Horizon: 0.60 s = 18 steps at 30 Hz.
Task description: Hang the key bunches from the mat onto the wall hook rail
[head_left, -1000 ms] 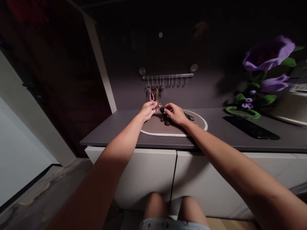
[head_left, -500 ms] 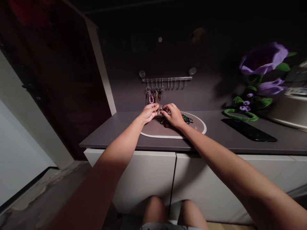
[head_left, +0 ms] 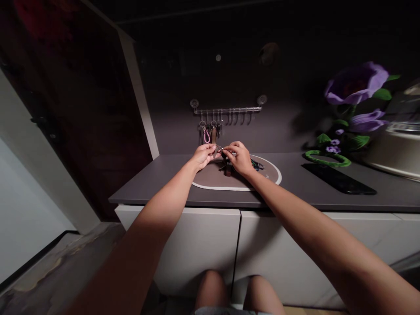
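My left hand [head_left: 204,156] is closed in a pinch on a small metal key [head_left: 216,151]. Close beside it, my right hand [head_left: 240,158] pinches what looks like the ring end of the same bunch, where fine detail is too small to make out. Both hands are above an oval brown mat [head_left: 210,177] with a white rim. Under and beside my right hand lie more keys and fobs, among them a dark brown tag [head_left: 228,169] and a dark fob with green marks [head_left: 255,164], partly hidden by the hand.
On the wall behind, a clear hook rail [head_left: 229,110] carries several key sets at its left, one with a pink loop [head_left: 206,134]. A black phone [head_left: 339,178], a green ring [head_left: 328,158] and purple flowers [head_left: 359,87] are at the right, beside a pale rounded object [head_left: 395,146].
My hands have drawn slightly apart, with the key still in the left fingers. The dark tag below shows more fully. The view has shifted a little.
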Each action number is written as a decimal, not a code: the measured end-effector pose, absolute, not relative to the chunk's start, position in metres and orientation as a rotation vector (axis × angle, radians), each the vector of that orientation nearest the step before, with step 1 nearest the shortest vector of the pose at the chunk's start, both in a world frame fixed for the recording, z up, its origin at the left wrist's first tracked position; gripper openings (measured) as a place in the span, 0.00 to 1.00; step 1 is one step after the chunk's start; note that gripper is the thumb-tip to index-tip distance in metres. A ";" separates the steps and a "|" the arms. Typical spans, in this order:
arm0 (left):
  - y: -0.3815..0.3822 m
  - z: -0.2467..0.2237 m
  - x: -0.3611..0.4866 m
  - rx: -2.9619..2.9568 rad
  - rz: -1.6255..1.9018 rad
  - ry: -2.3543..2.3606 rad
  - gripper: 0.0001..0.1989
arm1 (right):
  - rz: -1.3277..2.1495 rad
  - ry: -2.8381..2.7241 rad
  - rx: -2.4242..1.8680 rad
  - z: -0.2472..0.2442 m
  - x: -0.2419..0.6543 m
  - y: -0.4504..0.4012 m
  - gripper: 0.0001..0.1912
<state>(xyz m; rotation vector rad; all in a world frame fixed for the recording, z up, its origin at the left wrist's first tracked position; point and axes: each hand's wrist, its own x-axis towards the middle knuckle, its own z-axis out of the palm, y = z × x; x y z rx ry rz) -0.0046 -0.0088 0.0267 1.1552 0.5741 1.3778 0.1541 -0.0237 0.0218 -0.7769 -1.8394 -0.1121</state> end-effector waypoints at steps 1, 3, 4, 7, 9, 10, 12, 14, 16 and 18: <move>-0.009 0.027 -0.005 1.156 1.379 0.578 0.04 | -0.100 -1.828 -0.775 0.022 0.154 -0.024 0.09; -0.009 0.027 -0.005 1.158 1.378 0.587 0.04 | -0.075 -1.810 -0.770 0.023 0.154 -0.023 0.09; -0.010 0.027 -0.004 1.158 1.376 0.593 0.04 | -0.063 -1.802 -0.769 0.023 0.154 -0.024 0.09; -0.013 0.029 -0.004 1.152 1.367 0.630 0.04 | -0.020 -1.783 -0.775 0.025 0.154 -0.025 0.09; -0.016 0.031 -0.003 1.149 1.355 0.671 0.03 | 0.011 -1.772 -0.778 0.026 0.154 -0.025 0.09; -0.017 0.031 -0.003 1.149 1.349 0.691 0.04 | 0.026 -1.767 -0.777 0.026 0.155 -0.026 0.09; -0.018 0.032 -0.002 1.151 1.336 0.724 0.05 | 0.056 -1.762 -0.778 0.027 0.155 -0.027 0.10; -0.019 0.031 -0.002 1.161 1.313 0.733 0.05 | 0.094 -1.758 -0.789 0.028 0.155 -0.027 0.11; -0.018 0.030 -0.002 1.187 1.262 0.727 0.04 | 0.149 -1.740 -0.808 0.028 0.154 -0.027 0.12; -0.017 0.028 -0.003 1.217 1.199 0.715 0.02 | 0.230 -1.709 -0.820 0.028 0.154 -0.025 0.13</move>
